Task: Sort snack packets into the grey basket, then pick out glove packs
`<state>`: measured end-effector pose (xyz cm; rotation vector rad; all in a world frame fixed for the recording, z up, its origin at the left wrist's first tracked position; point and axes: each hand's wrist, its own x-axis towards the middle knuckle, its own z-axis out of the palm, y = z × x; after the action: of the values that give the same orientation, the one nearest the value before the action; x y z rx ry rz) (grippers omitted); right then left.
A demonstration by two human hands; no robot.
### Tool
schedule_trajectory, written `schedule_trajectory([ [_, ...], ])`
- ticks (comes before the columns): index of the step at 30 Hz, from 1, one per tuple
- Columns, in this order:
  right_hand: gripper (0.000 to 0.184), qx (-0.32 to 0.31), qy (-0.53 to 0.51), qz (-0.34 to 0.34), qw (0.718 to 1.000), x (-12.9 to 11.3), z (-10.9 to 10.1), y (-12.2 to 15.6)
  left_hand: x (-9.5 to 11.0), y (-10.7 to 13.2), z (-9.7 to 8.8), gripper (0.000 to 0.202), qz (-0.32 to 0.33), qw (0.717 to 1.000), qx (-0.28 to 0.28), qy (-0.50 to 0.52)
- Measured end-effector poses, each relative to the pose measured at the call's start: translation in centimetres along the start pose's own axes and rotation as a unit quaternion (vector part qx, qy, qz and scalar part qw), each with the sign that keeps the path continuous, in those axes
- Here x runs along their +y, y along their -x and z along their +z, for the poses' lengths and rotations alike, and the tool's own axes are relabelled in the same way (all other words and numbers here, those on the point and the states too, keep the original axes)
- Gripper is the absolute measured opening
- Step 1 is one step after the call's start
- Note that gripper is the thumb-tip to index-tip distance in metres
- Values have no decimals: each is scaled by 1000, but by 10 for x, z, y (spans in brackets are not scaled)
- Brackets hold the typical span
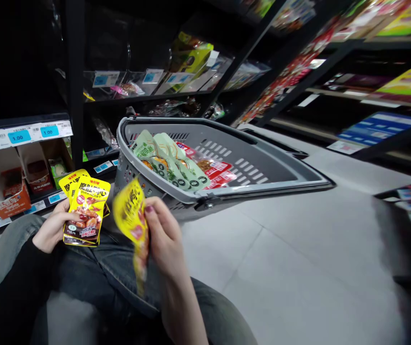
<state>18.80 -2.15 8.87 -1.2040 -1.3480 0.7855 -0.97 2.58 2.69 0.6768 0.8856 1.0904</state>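
Observation:
Several yellow duck heart snack packets (87, 211) are fanned in my left hand (52, 226), its thumb pressed over the front one. Another yellow snack packet (133, 215), blurred by motion, is pinched along its edge by my right hand (164, 235). That packet hangs upright, apart from the ones on the left. Just beyond my hands stands a grey shopping basket (277, 167). Inside its left part lie pale green packets (171, 163) in a row, with red packets (217, 170) beside them.
A low shelf with price labels (20, 136) is at the left, holding an orange open box (11, 203). Dark shelves with packaged snacks (194, 55) rise behind the basket. Another shelf unit (352, 98) runs along the right. Pale floor tiles (280, 258) lie below the basket.

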Motion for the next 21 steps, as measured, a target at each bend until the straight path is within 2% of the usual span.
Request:
schedule_trajectory([
  [2,20,123,166,-54,977,-1,-9,0,2,3,-1,39,-14,999,-27,19],
  [4,15,211,280,-79,933,0,-10,0,5,7,-2,43,-25,998,-52,41],
  [6,14,257,335,-84,902,4,-7,-1,7,12,-3,46,-33,995,-71,60],
  [7,15,263,342,-82,898,6,-4,-1,8,14,-3,47,-36,994,-80,67],
  [8,15,258,337,-77,902,8,0,-1,9,16,-3,47,-41,993,-89,72],
  [10,15,222,296,-57,927,12,8,-2,8,19,-2,48,-47,990,-111,76],
  [14,18,94,148,3,984,20,24,-2,2,19,3,53,-61,982,-162,74],
  [18,20,-7,63,12,998,30,35,-4,-6,15,3,52,-66,970,-216,90],
  [21,21,-79,39,14,996,37,35,-8,-9,13,1,50,-68,967,-225,97],
])
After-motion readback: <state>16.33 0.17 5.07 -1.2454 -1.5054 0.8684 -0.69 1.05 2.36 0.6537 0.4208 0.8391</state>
